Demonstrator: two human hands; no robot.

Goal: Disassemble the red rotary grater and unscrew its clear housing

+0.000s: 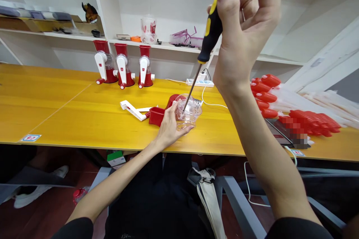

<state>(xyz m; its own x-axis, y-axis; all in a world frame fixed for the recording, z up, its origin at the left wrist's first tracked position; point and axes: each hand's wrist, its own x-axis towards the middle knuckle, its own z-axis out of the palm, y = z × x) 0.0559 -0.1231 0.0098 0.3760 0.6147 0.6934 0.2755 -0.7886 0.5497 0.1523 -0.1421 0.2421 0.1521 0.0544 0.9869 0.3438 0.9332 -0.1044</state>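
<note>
Head view: my screwdriver (213, 26) tip sits inside a clear cup (190, 115).
My right hand (244, 41) closes its fingers on the black-yellow handle; my left hand (169, 127) clasps the cup on the yellow desk (70, 115), three red grinders (123, 68) below white shelves (168, 45).

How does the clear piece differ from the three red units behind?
The clear housing is gripped by the left hand, screwdriver tip inside; the three red graters stand untouched at the back. The graters each carry a white crank; the clear housing shows none. Both rest on the yellow table.
</note>
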